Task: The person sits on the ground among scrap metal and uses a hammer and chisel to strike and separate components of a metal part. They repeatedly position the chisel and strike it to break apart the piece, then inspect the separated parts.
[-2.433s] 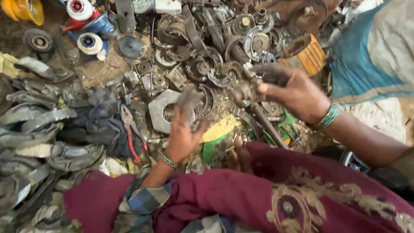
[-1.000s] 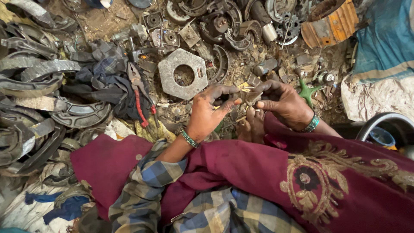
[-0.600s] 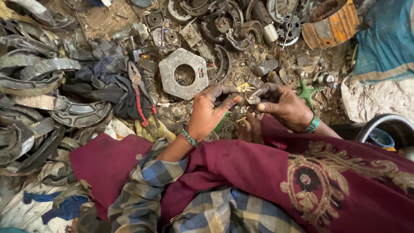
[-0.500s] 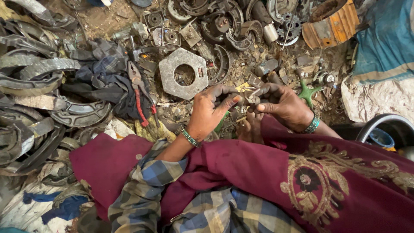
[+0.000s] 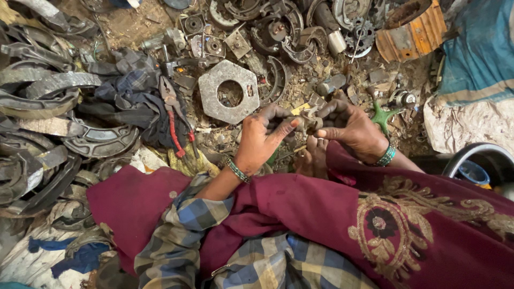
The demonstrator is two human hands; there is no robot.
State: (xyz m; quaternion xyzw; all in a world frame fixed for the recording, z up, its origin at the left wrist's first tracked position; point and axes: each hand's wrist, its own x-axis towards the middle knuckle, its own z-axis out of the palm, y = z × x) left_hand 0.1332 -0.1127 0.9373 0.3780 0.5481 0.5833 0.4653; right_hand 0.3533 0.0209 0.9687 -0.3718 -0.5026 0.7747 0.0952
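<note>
The left hand point(image 5: 262, 140) is closing its fingers on a small dark metal part point(image 5: 309, 123) in the middle of the frame, and the right hand point(image 5: 350, 128) is gripping the same part from the other side, so both hands are meeting on it just above the person's lap. The part is small and greasy; its exact shape is hard to tell. Each wrist is wearing a green bangle.

Just to the upper left of the hands, a flat grey hexagonal plate point(image 5: 229, 91) with a round hole is lying on the dirt floor point(image 5: 134, 24). Red-handled pliers point(image 5: 174, 115) are lying left of it, on a dark cloth point(image 5: 128, 96). Curved brake shoes point(image 5: 48, 101) are filling the left side of the frame. In the upper right, an orange ribbed box point(image 5: 412, 32) of rusty metal is standing tilted, and a small green cross-shaped piece point(image 5: 381, 115) is lying right of the hands.
</note>
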